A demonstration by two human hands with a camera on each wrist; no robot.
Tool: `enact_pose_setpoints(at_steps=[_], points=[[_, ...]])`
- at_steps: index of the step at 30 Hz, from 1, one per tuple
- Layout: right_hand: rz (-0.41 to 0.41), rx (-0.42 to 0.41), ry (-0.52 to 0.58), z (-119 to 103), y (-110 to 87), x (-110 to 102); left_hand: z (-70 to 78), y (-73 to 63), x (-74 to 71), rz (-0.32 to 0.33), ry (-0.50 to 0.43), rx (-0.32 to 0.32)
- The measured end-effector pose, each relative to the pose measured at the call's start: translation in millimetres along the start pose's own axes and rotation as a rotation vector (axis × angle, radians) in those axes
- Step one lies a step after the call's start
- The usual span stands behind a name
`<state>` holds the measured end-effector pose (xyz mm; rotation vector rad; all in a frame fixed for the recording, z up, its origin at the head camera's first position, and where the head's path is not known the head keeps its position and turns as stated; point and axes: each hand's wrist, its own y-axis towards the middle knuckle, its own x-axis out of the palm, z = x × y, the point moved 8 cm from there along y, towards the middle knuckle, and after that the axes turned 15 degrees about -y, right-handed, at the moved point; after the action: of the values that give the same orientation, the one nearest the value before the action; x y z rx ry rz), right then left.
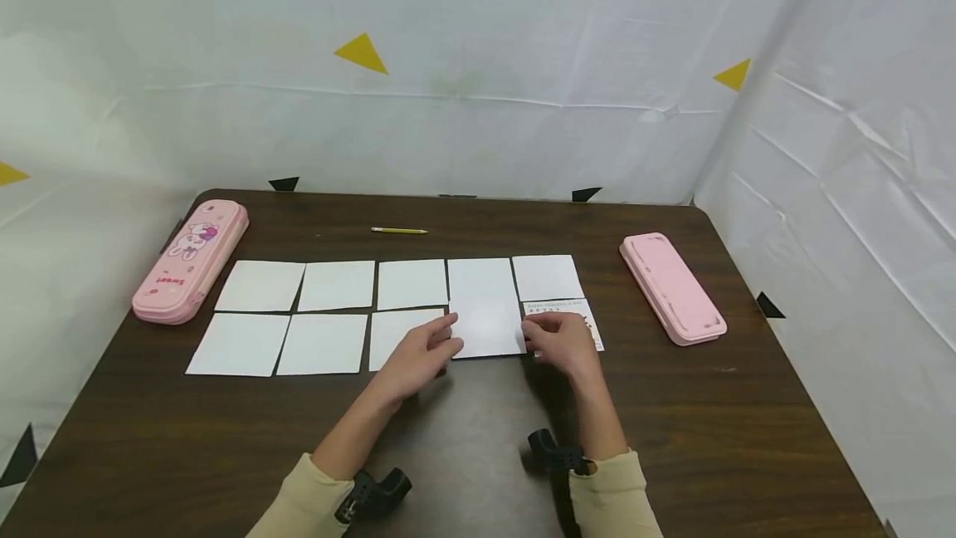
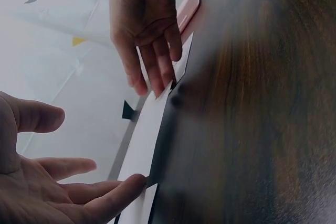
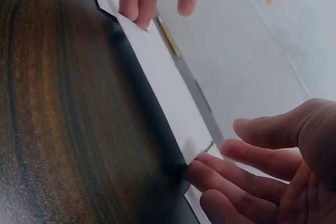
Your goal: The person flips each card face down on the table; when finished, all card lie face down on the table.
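Between my two hands lies a white card (image 1: pixel 487 327), fourth from the left in the front row. My left hand (image 1: pixel 420 353) is at its left edge, fingers extended, and overlaps the white card beside it (image 1: pixel 388 335). At the opposite edge is my right hand (image 1: pixel 560 341), fingertips right at the side of the card and thumb held apart from it in the right wrist view. Partly hidden under that hand is a card with printed text (image 1: pixel 575 307). Both wrist views show the middle card (image 2: pixel 144 135) edge-on, with fingertips at its two ends.
Behind runs a back row of white cards (image 1: pixel 338 286), with a yellow pencil (image 1: pixel 399 231) beyond it. A pink pencil case with a cartoon rabbit (image 1: pixel 190 260) lies at the left, another pink case (image 1: pixel 672 289) at the right. White sheeting (image 1: pixel 478 139) surrounds the dark wooden table (image 1: pixel 747 438).
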<state>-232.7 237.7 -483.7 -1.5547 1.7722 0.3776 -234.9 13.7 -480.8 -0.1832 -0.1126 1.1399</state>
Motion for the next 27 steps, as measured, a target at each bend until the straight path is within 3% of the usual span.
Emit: enact_pose_setpoints(at_steps=[7, 20, 27], points=[[0.017, 0.007, -0.025, 0.8, 0.0, 1.1, -1.7, 1.6, 2.2, -0.035, 0.017, -0.010], [0.024, 0.012, -0.087, -1.4, -1.0, -1.3, -3.0, 0.0, 3.3, -0.043, 0.024, -0.020], [0.022, 0.013, -0.063, -2.3, -1.8, -1.5, -1.2, -2.0, 2.6, -0.047, 0.021, -0.012]])
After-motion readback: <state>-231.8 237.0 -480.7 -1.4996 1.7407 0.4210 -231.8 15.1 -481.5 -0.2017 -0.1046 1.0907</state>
